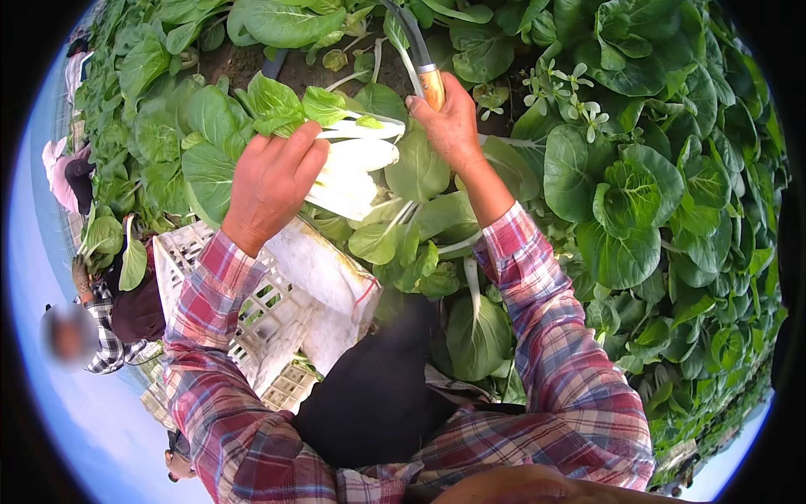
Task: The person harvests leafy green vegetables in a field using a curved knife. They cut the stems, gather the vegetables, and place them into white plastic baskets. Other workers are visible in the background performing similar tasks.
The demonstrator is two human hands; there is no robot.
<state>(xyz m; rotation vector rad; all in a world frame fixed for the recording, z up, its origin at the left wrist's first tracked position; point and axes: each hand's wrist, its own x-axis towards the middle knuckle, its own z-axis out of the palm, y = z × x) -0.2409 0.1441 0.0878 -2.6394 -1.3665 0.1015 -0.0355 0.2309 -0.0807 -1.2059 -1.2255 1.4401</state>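
My left hand (pixel 275 179) is closed around a head of leafy greens with thick white stalks (pixel 352 176); its leaves point left and its pale base faces right. In my right hand (pixel 448 120) is the wooden handle (pixel 432 89) of a sickle, whose curved dark blade (pixel 408 30) runs up past the picture's top edge. The blade is apart from the held greens. Loose leaves (pixel 378 239) lie below and between my hands, and a single leaf with a white stalk (pixel 480 334) lies near my right forearm.
Rooted leafy greens (pixel 630 189) fill the right side and top, with bare soil (pixel 233 66) between some. A white plastic crate (pixel 189 252) with a whitish sack (pixel 321 264) stands lower left. Beyond it a person in a checked shirt (pixel 108 327) holds greens; other people are farther off.
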